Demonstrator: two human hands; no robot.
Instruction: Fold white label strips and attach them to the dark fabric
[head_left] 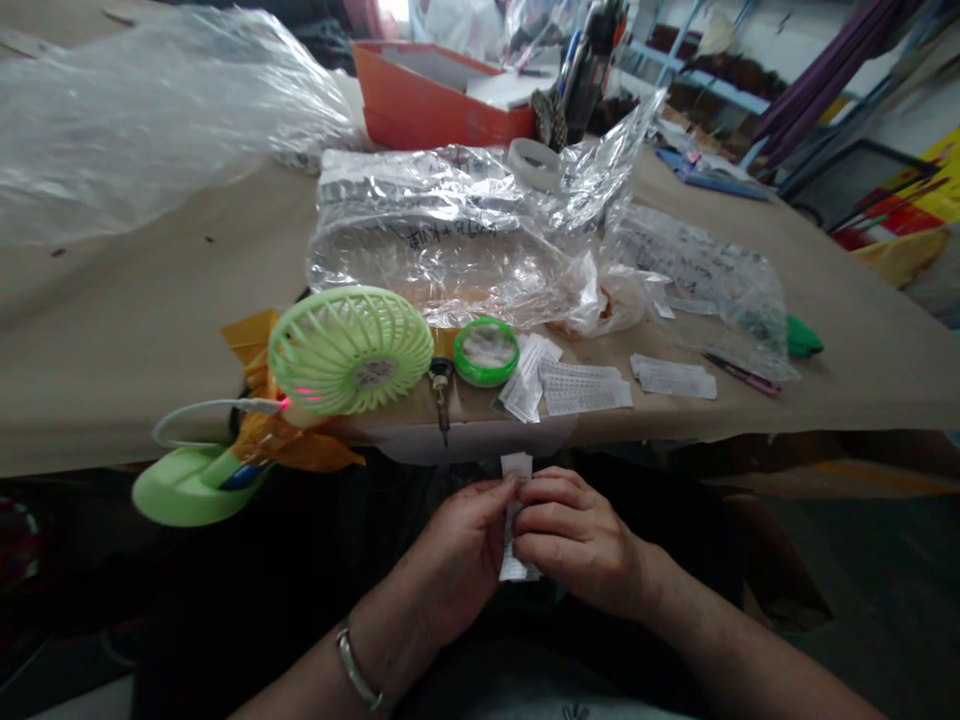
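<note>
Just below the table's front edge, both hands grip a small stack of narrow white printed paper strips (516,465). My left hand (469,545) is closed on its left side, with the thumb near the top. My right hand (574,535) wraps its fingers over the right side, hiding part of the print. On the table nearby lie fanned white printed strips (585,388) and a separate small pile of strips (673,377). A round green container (486,352) with something whitish inside sits left of them, beside a thin dark-tipped tool (441,395).
A light green fan (352,350) with a cable stands at the left edge. Clear plastic bags (450,240) cover the middle, with a tape roll (534,163) on them. Behind is an orange box (442,105). A pen (742,375) lies to the right.
</note>
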